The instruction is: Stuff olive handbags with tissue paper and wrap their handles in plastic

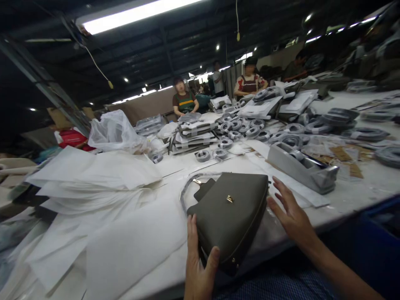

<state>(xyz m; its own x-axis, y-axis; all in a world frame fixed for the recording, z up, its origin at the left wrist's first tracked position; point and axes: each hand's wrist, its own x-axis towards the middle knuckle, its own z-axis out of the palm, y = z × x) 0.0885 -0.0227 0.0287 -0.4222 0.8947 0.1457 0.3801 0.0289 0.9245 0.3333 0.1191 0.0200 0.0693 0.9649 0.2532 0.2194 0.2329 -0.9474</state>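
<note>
A dark olive handbag (233,212) lies tilted at the table's near edge, its gold clasp (230,199) facing up. The flap (204,188) is folded away from the body, and a plastic-wrapped handle (184,196) curves out at the left. My left hand (200,262) grips the bag's lower left corner, thumb and fingers on either side of it. At the opposite edge, my right hand (289,212) is open with fingers spread, its fingertips close to the bag; whether they touch it I cannot tell.
White paper sheets (103,196) spread over the left side. A grey tape dispenser (301,166) stands to the right. Beyond are coiled wrapped straps (234,125), stacked bag pieces (193,137) and a clear plastic bag (112,129). Co-workers (186,98) are at the far side.
</note>
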